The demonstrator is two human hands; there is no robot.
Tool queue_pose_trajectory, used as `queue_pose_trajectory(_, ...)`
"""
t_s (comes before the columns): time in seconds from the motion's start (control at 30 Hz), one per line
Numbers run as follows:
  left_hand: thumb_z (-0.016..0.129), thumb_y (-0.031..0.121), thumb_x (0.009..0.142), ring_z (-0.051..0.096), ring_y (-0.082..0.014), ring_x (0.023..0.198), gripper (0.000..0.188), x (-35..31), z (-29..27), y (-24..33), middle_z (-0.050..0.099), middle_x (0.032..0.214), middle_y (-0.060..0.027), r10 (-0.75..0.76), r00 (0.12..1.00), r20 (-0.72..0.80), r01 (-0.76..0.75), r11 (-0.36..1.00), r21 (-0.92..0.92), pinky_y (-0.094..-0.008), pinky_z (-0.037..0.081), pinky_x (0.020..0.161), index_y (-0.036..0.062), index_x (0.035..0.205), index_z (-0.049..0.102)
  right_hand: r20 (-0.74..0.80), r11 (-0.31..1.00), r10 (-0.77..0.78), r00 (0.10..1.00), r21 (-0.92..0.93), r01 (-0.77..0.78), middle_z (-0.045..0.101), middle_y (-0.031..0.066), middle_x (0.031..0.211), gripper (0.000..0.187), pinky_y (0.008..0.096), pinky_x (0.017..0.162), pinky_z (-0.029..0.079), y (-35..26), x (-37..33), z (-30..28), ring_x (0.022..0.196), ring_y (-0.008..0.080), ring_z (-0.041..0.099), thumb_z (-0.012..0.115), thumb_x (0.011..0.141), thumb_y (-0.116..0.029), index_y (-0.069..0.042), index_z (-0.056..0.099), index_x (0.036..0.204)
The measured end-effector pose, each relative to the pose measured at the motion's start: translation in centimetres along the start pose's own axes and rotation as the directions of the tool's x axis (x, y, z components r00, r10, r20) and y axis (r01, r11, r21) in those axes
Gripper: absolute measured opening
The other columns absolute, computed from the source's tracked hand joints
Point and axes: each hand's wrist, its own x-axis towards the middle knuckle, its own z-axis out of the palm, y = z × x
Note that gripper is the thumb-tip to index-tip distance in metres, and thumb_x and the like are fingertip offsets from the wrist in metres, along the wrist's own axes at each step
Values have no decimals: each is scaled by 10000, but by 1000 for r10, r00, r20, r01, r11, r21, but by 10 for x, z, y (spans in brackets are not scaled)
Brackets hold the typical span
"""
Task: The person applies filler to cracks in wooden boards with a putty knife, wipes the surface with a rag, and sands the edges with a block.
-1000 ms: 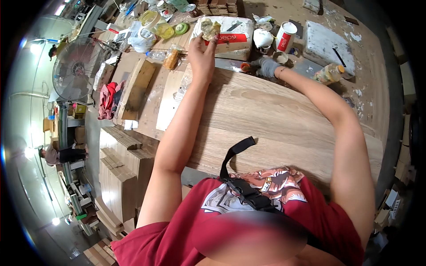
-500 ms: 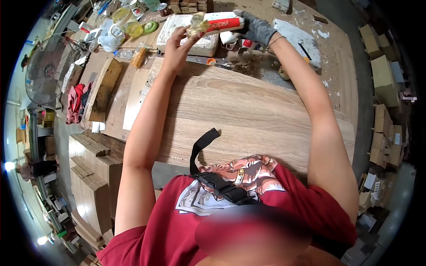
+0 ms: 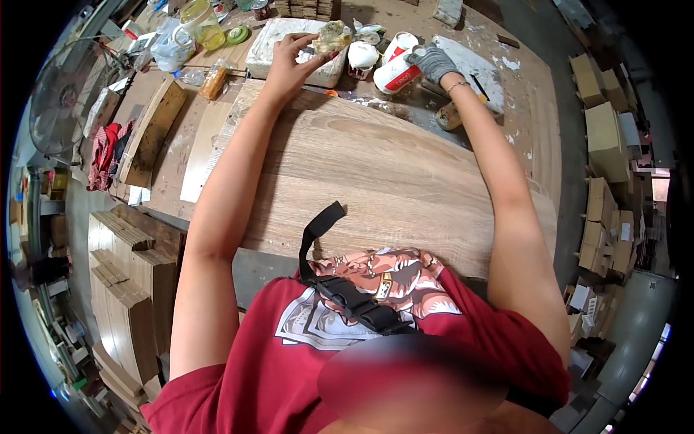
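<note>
A crumpled, translucent yellowish clump (image 3: 332,36) sits between the thumb and fingers of my bare left hand (image 3: 292,61), above a white block (image 3: 264,52). My right hand (image 3: 434,64), in a grey glove, grips a red and white cup (image 3: 396,77), tilted toward the lower left. Just behind that cup stands another red and white container (image 3: 400,46). Between my hands is a small tub heaped with white material (image 3: 362,56). Closer to me, a wood-grain board (image 3: 376,173) lies flat under my forearms.
A jar (image 3: 450,116) stands by my right wrist, next to a white-smeared slab (image 3: 473,72). At the far left are a jug of yellow liquid (image 3: 199,22), a plastic bag (image 3: 172,45) and a bottle (image 3: 214,78). Stacked boards (image 3: 119,304) stand on the left.
The cup has moved from between my hands down and right, away from the clump, with my right hand. My left hand has opened a gap from it, still with the clump.
</note>
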Motion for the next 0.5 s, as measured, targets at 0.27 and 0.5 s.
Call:
queue_pose_trajectory(0.27,752,292,816,471,-304,1132,468,12,11,11,566,1195,-119,44,999,13,-44,999,3,-410,429,966,109,1234,650,129,980,-130,983,-133,147,680,240,943,371,423,859,514,-2,18,57,908,375,655,641,824,-342,-17,701,993)
queue_pose_trajectory(0.5,766,359,800,514,-319,1097,478,7,4,9,599,1167,-134,130,991,-10,-129,987,96,-418,428,944,110,1198,678,-96,971,102,990,228,-78,649,169,1129,445,426,883,534,-58,-8,-11,1051,323,638,621,879,-383,-64,626,1190)
